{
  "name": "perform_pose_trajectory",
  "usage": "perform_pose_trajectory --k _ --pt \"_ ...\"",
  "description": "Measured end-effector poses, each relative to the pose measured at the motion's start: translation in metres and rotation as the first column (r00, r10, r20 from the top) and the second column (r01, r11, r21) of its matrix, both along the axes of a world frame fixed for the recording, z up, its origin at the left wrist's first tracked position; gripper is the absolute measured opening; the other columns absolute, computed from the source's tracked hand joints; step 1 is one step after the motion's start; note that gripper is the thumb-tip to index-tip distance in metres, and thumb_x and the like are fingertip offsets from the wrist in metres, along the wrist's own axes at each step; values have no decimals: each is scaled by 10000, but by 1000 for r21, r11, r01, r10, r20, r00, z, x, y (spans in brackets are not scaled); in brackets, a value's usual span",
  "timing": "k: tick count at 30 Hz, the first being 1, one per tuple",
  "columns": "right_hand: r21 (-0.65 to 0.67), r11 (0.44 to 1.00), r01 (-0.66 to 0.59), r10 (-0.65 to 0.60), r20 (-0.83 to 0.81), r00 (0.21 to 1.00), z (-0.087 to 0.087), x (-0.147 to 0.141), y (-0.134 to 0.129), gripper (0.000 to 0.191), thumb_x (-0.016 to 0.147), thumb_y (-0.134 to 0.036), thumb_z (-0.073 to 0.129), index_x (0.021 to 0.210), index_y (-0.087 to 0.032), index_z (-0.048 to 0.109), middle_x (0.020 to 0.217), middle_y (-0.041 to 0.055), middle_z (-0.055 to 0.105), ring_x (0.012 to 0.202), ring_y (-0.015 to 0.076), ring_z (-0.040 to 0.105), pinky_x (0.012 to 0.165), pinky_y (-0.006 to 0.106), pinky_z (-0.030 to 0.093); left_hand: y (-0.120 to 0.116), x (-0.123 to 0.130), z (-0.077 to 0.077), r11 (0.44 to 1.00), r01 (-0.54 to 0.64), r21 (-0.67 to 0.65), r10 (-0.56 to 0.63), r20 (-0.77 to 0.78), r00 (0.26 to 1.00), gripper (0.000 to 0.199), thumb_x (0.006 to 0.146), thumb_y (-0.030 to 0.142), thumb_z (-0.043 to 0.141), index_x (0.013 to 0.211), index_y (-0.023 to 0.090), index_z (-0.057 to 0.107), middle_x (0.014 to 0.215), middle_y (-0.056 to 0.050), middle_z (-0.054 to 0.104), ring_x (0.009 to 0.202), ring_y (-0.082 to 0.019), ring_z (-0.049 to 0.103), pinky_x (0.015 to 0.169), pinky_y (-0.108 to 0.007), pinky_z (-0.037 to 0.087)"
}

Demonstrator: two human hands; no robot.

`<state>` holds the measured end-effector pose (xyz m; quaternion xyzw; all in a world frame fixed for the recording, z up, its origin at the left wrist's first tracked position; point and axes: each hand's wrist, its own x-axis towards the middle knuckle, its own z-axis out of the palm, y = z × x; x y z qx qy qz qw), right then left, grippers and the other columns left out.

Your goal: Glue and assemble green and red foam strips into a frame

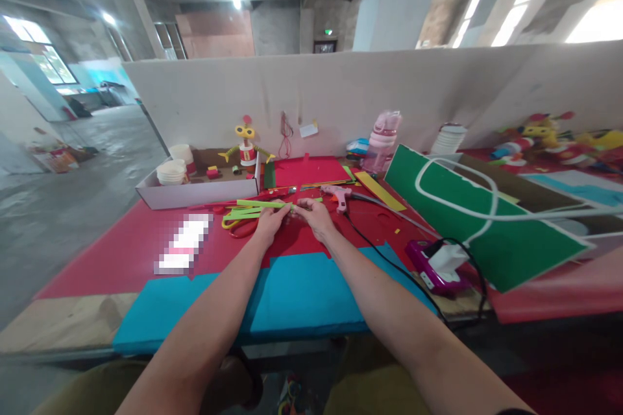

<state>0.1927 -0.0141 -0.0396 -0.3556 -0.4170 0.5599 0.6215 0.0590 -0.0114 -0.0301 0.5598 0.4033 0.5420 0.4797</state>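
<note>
Reaching forward, angled inward, left hand (272, 220) and right hand (316, 217) close together, both pinching a green strip (260, 203)

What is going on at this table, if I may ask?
A person's left hand holds a light-green strip, and the right hand meets it at the strip's end, its exact grip unclear. Other light-green strips show beside the left hand. A pink glue gun lies on the red-covered table, right of both hands. Farther back, a yellow-headed figure stands by an open white box.
</note>
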Motion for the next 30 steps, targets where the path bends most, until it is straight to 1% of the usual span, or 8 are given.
perform_pose_trajectory --k 6,11,13,17,20,24,27,30 --pt "-46 998 -30 26 -80 996 1 0 0 369 488 -251 851 728 -167 584 684 -34 639 644 119 654 724 289 575 2 1 -1 999 30 -20 -30 -7 1000 295 662 409 727 698 147 597 571 0 584 505 -106 515 507 -234 417" --pt "-56 997 -56 49 -118 992 1 0 0 362 504 -200 848 712 -176 553 673 -38 637 657 132 677 719 286 589 1 1 -1 999 54 5 -54 21 998 280 661 395 724 733 152 606 614 -4 601 523 -105 521 506 -232 424" --pt "-56 996 -65 58 -109 992 1 0 -1 359 510 -197 846 708 -177 547 673 -37 637 661 132 678 719 287 592 2 0 -1 999 46 4 -46 13 999 269 661 390 722 732 153 617 622 -2 604 534 -106 519 513 -231 419" --pt "-52 996 -71 67 -85 994 2 -1 -2 362 515 -212 851 688 -174 535 669 -28 641 675 143 684 730 301 598 3 0 -2 999 21 29 -19 -58 998 246 671 384 710 692 151 632 613 1 599 535 -104 501 523 -230 401" --pt "-45 997 -65 60 -91 994 3 -1 -4 383 505 -227 860 676 -176 522 657 -30 645 667 151 690 730 313 602 4 -1 -3 999 24 26 -22 -70 997 243 681 385 697 715 150 646 628 -7 610 545 -112 511 533 -237 409" --pt "-56 995 -88 86 -41 995 4 0 -5 357 527 -261 855 679 -167 546 685 -1 682 666 153 694 716 305 600 5 -2 -4 1000 -5 30 8 -91 996 230 677 365 696 646 158 602 584 3 583 536 -115 503 526 -237 401" --pt "-74 995 -70 72 16 997 4 3 -5 339 536 -288 849 667 -156 566 676 17 688 636 143 681 687 291 597 6 -3 -4 997 -33 67 42 -142 989 230 667 340 703 594 159 580 559 10 567 534 -110 494 527 -231 380" --pt "-43 998 -37 37 5 999 5 2 -6 359 513 -309 854 645 -167 552 678 0 683 672 153 684 702 304 597 5 -2 -2 996 -46 78 57 -140 989 219 668 351 706 622 156 616 573 8 578 531 -107 490 528 -231 378"
